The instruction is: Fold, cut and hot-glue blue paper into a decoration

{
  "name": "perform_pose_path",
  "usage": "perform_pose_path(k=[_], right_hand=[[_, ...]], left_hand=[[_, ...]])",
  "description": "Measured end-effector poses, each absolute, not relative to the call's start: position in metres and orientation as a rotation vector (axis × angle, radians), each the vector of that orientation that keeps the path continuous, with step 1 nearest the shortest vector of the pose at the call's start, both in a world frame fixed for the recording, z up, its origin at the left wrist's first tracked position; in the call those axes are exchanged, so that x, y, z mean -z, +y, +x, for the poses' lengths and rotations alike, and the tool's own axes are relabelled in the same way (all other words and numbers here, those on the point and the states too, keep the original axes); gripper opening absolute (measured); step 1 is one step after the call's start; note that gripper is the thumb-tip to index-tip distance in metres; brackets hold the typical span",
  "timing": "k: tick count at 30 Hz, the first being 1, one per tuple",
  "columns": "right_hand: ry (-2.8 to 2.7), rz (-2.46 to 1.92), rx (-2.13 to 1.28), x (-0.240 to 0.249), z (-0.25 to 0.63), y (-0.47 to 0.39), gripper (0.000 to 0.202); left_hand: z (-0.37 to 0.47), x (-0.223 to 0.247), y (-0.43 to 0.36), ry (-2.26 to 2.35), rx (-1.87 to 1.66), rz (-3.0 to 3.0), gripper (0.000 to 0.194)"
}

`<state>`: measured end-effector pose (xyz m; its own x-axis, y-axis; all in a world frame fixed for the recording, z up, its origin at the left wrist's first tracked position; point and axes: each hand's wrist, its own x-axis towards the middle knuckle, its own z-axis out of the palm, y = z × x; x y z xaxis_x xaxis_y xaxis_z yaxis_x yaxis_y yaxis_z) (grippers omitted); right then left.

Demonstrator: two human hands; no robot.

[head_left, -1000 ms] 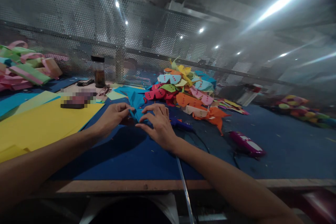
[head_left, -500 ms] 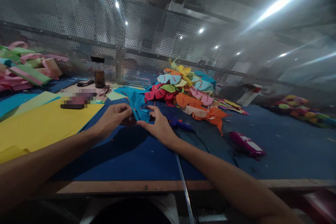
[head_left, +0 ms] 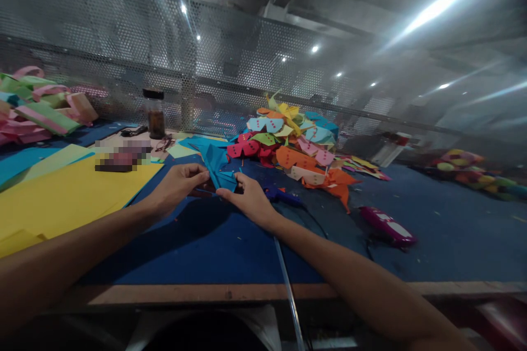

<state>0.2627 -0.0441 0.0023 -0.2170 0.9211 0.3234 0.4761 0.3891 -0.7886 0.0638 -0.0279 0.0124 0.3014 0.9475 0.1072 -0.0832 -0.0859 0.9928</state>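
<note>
Between my two hands, above the blue tabletop, is a folded blue paper piece (head_left: 217, 164) with pointed ends. My left hand (head_left: 180, 184) pinches its left side between thumb and fingers. On the right side, my right hand (head_left: 247, 196) grips the lower edge with thumb and fingertips. Just right of my right hand lies a blue glue gun (head_left: 283, 196) with an orange trigger. Behind it rises a heap of folded paper shapes (head_left: 298, 159) in several colours, many with rows of dots.
Yellow paper sheets (head_left: 82, 192) lie at left, near a lidded jar (head_left: 156, 115). A purple device (head_left: 387, 226) with a cord rests at right. A clear glue stick (head_left: 288, 285) crosses the table's front edge (head_left: 185, 293). A perforated metal screen (head_left: 230, 55) stands behind.
The fingers of my right hand have closed in on the paper's right edge. The blue paper has turned slightly; my left hand keeps its pinch.
</note>
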Motion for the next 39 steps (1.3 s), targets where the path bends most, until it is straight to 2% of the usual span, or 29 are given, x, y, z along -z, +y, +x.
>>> perform_pose_path(k=[17,29,36,39], right_hand=[[-1.873,-1.211,-0.781,-0.0037,0.2657,-0.0427,0.031],[-1.942,-1.264,-0.608,-0.0026,0.2674,-0.0419,0.032],[-1.786,-1.106,-0.97,-0.0037,0.2656,-0.0406,0.042],[-1.74,-1.094,-1.02,-0.0038,0.2653,-0.04,0.046]], left_hand=[[0.0606,-0.0118,-0.023,0.839,-1.038,1.402,0.035],[0.0624,-0.0101,-0.0231,0.857,-1.036,1.403,0.03],[0.0623,-0.0153,-0.0243,0.949,-1.106,1.334,0.033],[0.0619,-0.0171,-0.0248,0.972,-1.119,1.295,0.034]])
